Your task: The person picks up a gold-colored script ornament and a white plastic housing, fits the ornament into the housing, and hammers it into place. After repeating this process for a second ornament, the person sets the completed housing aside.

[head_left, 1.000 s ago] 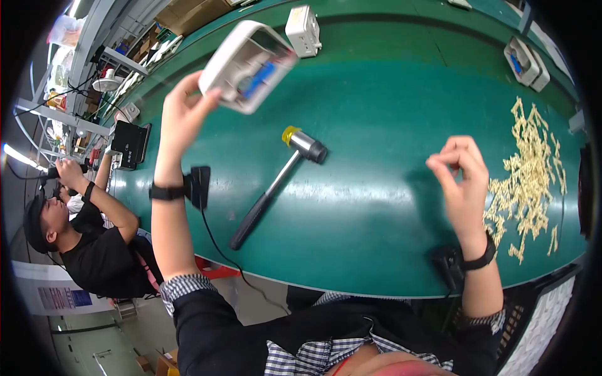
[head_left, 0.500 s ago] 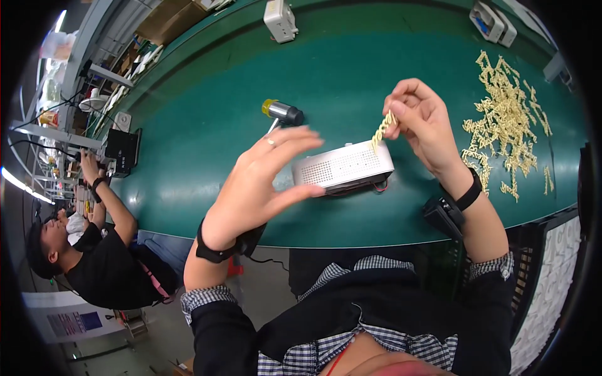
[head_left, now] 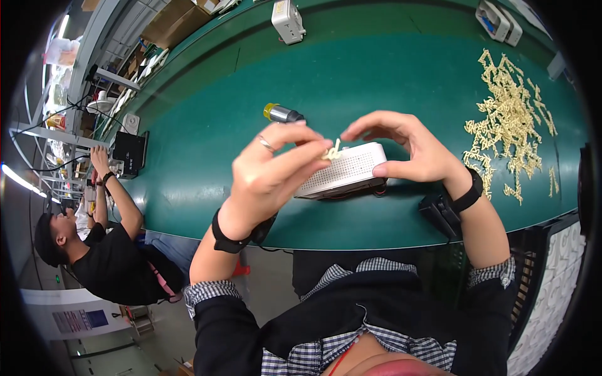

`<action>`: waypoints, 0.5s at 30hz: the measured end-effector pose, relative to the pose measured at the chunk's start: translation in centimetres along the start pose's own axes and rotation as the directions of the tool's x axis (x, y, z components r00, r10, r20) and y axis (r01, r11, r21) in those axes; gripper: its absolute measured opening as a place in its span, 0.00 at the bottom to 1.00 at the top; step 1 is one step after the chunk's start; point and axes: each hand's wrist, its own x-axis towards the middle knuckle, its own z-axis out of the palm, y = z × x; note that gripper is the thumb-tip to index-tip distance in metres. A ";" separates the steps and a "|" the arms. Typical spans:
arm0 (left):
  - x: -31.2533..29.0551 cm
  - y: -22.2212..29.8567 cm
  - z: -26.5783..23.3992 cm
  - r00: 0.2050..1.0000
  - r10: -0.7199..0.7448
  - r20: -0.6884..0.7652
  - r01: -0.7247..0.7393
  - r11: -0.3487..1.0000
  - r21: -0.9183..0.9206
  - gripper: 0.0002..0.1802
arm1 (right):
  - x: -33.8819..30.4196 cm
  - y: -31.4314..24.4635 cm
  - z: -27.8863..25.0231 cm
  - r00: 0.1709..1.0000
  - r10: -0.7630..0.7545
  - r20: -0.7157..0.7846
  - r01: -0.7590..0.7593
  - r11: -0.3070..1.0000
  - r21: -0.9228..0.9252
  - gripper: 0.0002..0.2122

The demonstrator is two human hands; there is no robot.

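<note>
A pale yellow script-shaped piece (head_left: 334,150) is pinched between the thumb and fingers of my left hand (head_left: 266,166), just above a white housing (head_left: 354,168). The housing is a long box with rounded ends and a face full of small holes; its left part is hidden behind my left hand. My right hand (head_left: 423,150) arches over the housing's right end, fingers spread, its thumb tip at the end of the perforated face. Whether the thumb presses on it I cannot tell. Behind my left hand lies a mallet (head_left: 283,114) with a yellow end and metal body, partly covered.
Many pale yellow pieces (head_left: 506,116) lie heaped on the green bench (head_left: 213,156) at right. Another white housing (head_left: 288,22) stands at the far edge, and white shells (head_left: 498,24) sit far right. A person in black (head_left: 113,269) works at left beside a black box (head_left: 130,153).
My right hand has let go of the pale yellow piece and opened beside the housing. My left hand, open before, has moved right and now pinches a piece.
</note>
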 end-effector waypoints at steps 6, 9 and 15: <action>-1.4 0.7 1.8 0.985 -0.119 0.124 0.122 0.992 -0.017 0.12 | -0.1 0.7 -0.8 0.984 0.155 0.087 -0.161 0.985 0.063 0.21; -1.5 0.1 2.3 0.997 0.017 0.078 -0.013 0.998 -0.059 0.12 | -0.1 0.8 -0.8 0.985 0.154 0.078 -0.159 0.985 0.061 0.20; -1.2 -0.1 2.7 0.991 0.091 0.096 -0.088 0.995 -0.043 0.15 | -0.1 1.1 -0.7 0.985 0.152 0.078 -0.158 0.984 0.078 0.21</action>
